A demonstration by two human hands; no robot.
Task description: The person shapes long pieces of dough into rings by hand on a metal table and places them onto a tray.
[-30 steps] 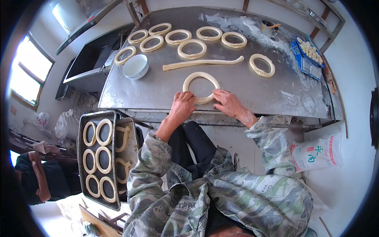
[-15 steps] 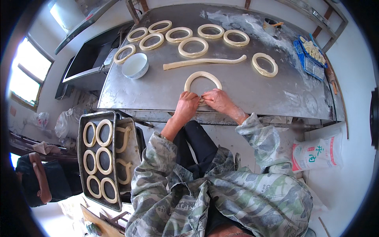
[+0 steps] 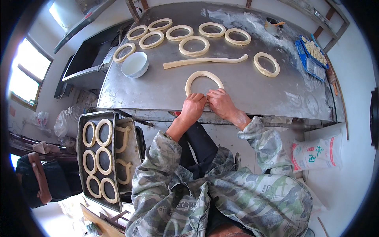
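At the near edge of the metal table, a dough ring [image 3: 204, 74] lies with its arc away from me. My left hand [image 3: 193, 106] and my right hand [image 3: 222, 103] meet at its near side, fingers closed on the dough where the two ends come together; the join itself is hidden under my fingers. Beyond the ring a straight dough rope [image 3: 205, 60] lies crosswise, its right end bent slightly up. A white bowl [image 3: 135, 65] stands to the left, and a finished-looking dough ring [image 3: 266, 64] lies to the right.
Several dough rings [image 3: 194, 46] lie across the far part of the table [image 3: 244, 91]. A blue tray of dough pieces [image 3: 312, 53], a small pot [image 3: 272, 25] and a rolling pin [image 3: 333, 81] are at the right. Stacked baking trays [image 3: 81, 158] with rings stand lower left; a white sack [image 3: 318, 153] sits right.
Both hands have shifted slightly right and drawn closer together over the join, fingers still closed on the dough. The other dough pieces lie as before.
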